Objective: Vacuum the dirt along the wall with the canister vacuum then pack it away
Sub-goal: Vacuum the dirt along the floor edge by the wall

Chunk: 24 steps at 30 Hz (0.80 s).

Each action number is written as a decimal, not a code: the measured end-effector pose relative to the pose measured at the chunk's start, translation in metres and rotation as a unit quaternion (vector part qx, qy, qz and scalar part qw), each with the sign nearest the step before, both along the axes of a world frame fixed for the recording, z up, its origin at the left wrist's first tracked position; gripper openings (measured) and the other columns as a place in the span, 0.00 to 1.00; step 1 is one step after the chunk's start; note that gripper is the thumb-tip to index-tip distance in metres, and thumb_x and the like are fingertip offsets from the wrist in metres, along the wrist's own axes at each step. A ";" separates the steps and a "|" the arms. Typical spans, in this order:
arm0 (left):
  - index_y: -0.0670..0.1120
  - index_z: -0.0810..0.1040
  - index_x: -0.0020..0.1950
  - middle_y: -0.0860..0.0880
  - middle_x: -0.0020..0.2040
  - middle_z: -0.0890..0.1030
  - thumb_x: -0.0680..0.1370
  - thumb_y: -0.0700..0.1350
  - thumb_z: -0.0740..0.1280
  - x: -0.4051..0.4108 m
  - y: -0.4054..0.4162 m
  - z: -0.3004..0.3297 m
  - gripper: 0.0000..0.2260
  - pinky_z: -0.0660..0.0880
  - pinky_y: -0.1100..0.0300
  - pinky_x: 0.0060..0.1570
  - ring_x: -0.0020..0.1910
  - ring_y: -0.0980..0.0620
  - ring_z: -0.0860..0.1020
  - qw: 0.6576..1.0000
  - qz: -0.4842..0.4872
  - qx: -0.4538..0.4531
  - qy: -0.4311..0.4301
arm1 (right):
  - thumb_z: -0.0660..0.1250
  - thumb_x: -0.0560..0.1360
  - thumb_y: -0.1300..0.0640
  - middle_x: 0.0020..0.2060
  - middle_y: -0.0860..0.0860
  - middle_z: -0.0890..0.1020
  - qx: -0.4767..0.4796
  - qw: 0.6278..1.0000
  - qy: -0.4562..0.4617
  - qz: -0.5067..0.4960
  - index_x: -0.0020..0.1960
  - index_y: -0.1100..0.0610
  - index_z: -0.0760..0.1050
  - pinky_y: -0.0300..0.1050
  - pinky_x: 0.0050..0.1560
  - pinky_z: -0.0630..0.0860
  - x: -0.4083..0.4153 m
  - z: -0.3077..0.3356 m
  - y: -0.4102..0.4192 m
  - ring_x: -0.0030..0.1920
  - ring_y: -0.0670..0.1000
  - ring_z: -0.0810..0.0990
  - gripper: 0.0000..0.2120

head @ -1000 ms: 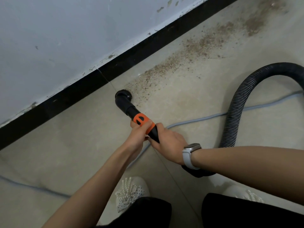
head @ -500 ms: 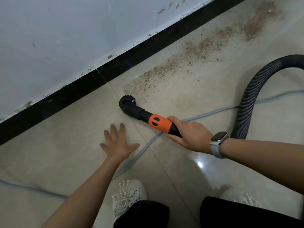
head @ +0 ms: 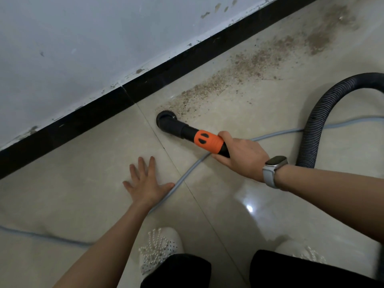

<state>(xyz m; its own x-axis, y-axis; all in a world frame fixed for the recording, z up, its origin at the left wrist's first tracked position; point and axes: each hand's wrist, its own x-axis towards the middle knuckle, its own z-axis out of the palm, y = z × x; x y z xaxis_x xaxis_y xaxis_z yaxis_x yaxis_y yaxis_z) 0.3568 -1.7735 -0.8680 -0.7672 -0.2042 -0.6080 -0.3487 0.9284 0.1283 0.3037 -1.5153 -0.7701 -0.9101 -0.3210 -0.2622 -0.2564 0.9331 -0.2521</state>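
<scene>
Since before, left hand [head: 146, 185] left nozzle [head: 188, 130], fingers spread.

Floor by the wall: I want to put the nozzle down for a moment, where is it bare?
Bare tile lies between the baseboard and the left hand. Right of the nozzle it is crowded: dirt, hose, cable.

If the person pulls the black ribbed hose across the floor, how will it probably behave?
The ribbed hose already bends in a wide arch, so it is probably flexible, not stiff. Its ridges may drag slightly on the tile floor, though the glossy tiles look smooth. It lies across the pale blue cord and might push it along.
</scene>
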 end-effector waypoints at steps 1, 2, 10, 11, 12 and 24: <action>0.57 0.36 0.76 0.52 0.76 0.32 0.70 0.66 0.66 0.000 0.000 0.000 0.47 0.43 0.36 0.70 0.75 0.45 0.33 1.000 0.000 -0.002 0.001 | 0.60 0.76 0.40 0.46 0.56 0.81 -0.003 1.000 0.003 -0.009 0.62 0.54 0.62 0.46 0.35 0.65 0.001 0.000 0.004 0.43 0.60 0.80 0.23; 0.57 0.36 0.76 0.52 0.76 0.32 0.70 0.66 0.66 -0.001 0.000 0.001 0.47 0.43 0.36 0.70 0.75 0.45 0.33 1.000 -0.001 -0.002 0.001 | 0.60 0.76 0.40 0.45 0.55 0.81 -0.006 1.000 -0.001 -0.007 0.61 0.53 0.63 0.46 0.35 0.65 0.005 0.000 0.007 0.42 0.60 0.80 0.22; 0.55 0.39 0.76 0.51 0.76 0.34 0.71 0.64 0.67 -0.002 0.004 0.007 0.47 0.46 0.38 0.71 0.75 0.44 0.35 1.000 0.004 0.003 0.005 | 0.58 0.75 0.36 0.47 0.54 0.82 -0.004 0.999 -0.049 0.019 0.60 0.51 0.63 0.46 0.37 0.64 0.031 -0.006 0.042 0.45 0.59 0.80 0.23; 0.55 0.39 0.76 0.51 0.76 0.34 0.71 0.63 0.68 -0.003 0.005 0.008 0.47 0.46 0.38 0.71 0.75 0.43 0.36 1.000 0.005 0.004 0.003 | 0.59 0.75 0.36 0.46 0.55 0.82 -0.004 0.999 -0.047 -0.004 0.61 0.51 0.64 0.46 0.37 0.64 0.027 -0.004 0.046 0.45 0.60 0.80 0.23; 0.55 0.40 0.77 0.50 0.77 0.34 0.71 0.63 0.68 -0.004 0.005 0.009 0.46 0.47 0.38 0.71 0.75 0.43 0.36 1.000 0.008 0.005 0.001 | 0.60 0.75 0.37 0.46 0.56 0.82 -0.005 0.999 -0.043 -0.028 0.60 0.52 0.65 0.46 0.36 0.64 0.023 -0.002 0.050 0.45 0.60 0.80 0.23; 0.52 0.39 0.77 0.51 0.77 0.34 0.70 0.63 0.68 -0.004 0.005 0.003 0.48 0.47 0.39 0.72 0.75 0.43 0.36 1.000 0.015 -0.010 0.002 | 0.60 0.75 0.37 0.43 0.55 0.81 -0.023 0.996 -0.086 0.011 0.59 0.51 0.65 0.46 0.35 0.62 0.025 0.000 0.030 0.42 0.60 0.79 0.22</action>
<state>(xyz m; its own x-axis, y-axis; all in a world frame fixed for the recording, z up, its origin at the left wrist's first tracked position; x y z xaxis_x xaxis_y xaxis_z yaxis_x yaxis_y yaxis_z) 0.3531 -1.7683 -0.8645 -0.7631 -0.2399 -0.6001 -0.3768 0.9196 0.1115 0.3290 -1.4849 -0.7705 -0.8454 -0.3560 -0.3982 -0.2267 0.9141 -0.3361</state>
